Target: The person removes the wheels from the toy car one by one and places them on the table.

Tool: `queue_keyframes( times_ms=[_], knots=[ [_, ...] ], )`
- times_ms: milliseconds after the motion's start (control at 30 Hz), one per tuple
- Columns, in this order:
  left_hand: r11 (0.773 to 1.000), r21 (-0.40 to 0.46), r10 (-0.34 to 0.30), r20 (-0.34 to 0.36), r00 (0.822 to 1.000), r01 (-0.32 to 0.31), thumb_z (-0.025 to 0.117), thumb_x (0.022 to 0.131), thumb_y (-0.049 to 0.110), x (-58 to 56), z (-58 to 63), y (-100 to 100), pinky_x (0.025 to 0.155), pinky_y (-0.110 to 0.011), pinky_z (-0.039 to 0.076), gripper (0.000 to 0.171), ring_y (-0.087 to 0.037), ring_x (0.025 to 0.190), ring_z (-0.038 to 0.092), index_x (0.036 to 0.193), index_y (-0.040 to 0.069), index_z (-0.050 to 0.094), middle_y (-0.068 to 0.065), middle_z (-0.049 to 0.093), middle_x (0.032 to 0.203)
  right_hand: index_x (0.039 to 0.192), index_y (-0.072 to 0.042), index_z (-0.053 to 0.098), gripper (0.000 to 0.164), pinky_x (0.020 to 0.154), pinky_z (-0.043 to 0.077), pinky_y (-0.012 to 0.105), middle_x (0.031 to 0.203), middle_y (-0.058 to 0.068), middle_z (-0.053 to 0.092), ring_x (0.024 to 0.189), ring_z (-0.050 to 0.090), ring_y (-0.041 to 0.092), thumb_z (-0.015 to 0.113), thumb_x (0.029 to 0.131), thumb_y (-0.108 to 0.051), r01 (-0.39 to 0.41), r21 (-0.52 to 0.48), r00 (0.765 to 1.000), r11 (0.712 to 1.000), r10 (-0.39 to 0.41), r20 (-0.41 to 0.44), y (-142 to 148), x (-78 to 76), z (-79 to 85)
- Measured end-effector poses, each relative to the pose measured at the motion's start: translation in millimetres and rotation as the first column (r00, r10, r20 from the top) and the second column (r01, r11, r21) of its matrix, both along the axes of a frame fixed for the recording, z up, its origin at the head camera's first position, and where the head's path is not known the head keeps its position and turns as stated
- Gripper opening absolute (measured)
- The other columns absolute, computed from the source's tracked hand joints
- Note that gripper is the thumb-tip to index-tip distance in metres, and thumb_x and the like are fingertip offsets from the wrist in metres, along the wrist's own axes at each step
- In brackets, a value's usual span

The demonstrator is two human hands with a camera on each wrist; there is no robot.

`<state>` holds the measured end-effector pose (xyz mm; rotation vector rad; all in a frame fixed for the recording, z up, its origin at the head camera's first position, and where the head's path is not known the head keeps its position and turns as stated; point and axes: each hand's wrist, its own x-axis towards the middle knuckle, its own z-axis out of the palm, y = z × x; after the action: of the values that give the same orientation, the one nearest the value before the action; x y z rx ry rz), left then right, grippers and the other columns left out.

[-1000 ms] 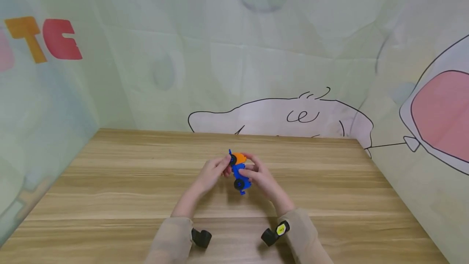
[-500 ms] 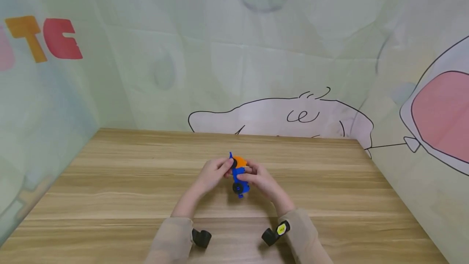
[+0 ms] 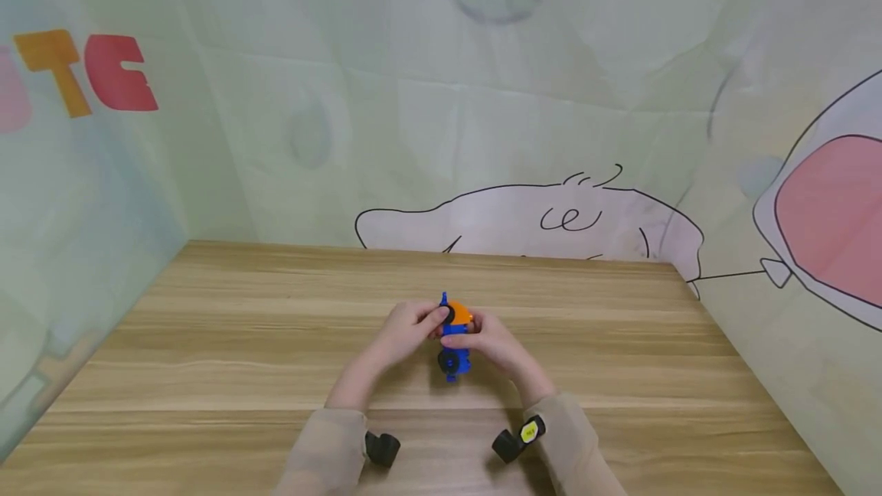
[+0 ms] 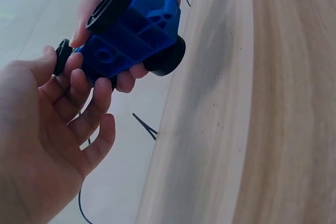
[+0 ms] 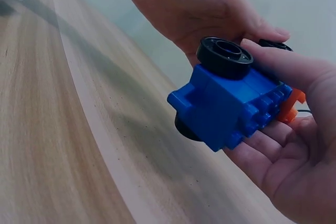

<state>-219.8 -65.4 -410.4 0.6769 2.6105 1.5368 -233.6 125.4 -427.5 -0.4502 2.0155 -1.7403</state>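
beige sleeves (image 3: 325, 444), black wrist cameras (image 3: 383, 449)

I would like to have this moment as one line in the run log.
left hand: pinches wheel beside orange part | right hand: grips blue body | toy car: held above table

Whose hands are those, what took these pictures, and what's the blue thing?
Those are a person's bare left hand and right hand. The wide view comes from a camera worn on the head, looking down. The two close-ups come from black cameras worn on the wrists, one each. The blue thing is a plastic toy vehicle with an orange part and black wheels. The left hand pinches a wheel near the orange part; the right hand grips the blue body. They hold it above the brown wood-grain table.
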Motion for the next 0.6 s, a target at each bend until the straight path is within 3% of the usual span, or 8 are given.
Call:
queue_keyframes(
  times_ms=[433,600],
  knots=[
    [0.999,0.037,0.015,0.029,0.999,-0.016,0.049,0.103,0.032,1.1,1.2,1.6,0.063,-0.024,0.038,0.040,-0.013,0.067,0.047,0.079,0.004,0.064,-0.010,0.058,0.072,0.128,0.003,0.054,0.049,0.093,0.050,0.031,0.110,0.012,0.070,0.094,0.064,0.012,0.071,0.086,-0.014,0.095,0.050,0.995,0.994,-0.093,-0.044,-3.8,3.3,0.6],
    [0.999,0.033,0.028,0.029,0.999,-0.029,0.056,0.100,0.029,1.8,2.2,2.4,0.060,-0.022,0.035,0.032,-0.012,0.064,0.044,0.081,0.004,0.063,-0.002,0.051,0.067,0.129,0.001,0.055,0.050,0.096,0.050,0.036,0.116,0.014,0.067,0.097,0.063,0.014,0.072,0.086,-0.017,0.144,0.067,0.989,0.987,-0.140,-0.057,-6.5,4.9,2.6]
  ],
)
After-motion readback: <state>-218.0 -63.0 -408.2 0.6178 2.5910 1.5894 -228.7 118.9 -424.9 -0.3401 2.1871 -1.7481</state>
